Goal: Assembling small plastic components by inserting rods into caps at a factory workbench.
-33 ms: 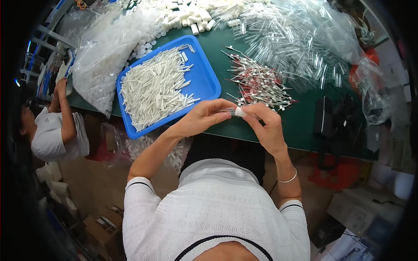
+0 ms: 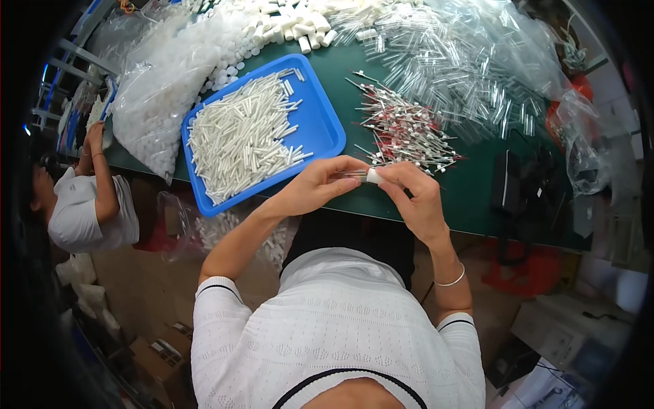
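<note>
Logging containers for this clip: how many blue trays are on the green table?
1. The blue tray sits left of centre on the green table, full of white sticks, just beyond the left hand. Bags could hide others.

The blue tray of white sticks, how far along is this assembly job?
Done: the blue tray holds a full heap of white sticks. In hand: the left hand and right hand meet on one small white cap. Left, it seems: a pile of red-marked thin pins, loose white caps and many clear tubes.
</note>
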Available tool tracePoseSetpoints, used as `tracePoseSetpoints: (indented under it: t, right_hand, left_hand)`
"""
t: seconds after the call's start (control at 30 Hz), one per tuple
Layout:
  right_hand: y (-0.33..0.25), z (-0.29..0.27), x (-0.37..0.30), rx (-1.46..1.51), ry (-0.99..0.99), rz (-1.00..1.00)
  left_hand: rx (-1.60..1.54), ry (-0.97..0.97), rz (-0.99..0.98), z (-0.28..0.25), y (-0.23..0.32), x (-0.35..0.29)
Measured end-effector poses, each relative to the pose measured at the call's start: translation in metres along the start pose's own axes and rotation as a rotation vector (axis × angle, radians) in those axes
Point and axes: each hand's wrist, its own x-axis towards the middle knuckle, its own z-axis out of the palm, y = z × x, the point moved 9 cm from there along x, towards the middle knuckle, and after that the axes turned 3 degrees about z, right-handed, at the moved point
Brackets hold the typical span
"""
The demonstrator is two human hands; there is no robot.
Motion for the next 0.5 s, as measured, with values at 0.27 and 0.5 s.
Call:
tracePoseSetpoints:
  t: [0.27, 0.5]
  right_hand:
    - [-0.031, 0.021, -0.012, -0.222, -0.105, -0.213]
    - [0.004, 0.032, -0.022, 0.181, -0.258, 0.178]
  left_hand:
    - [0.365, 0.053, 0.077, 0.009, 0.018, -0.020]
    - [0.104, -0.080, -0.089, 0.021, 0.003, -0.022]
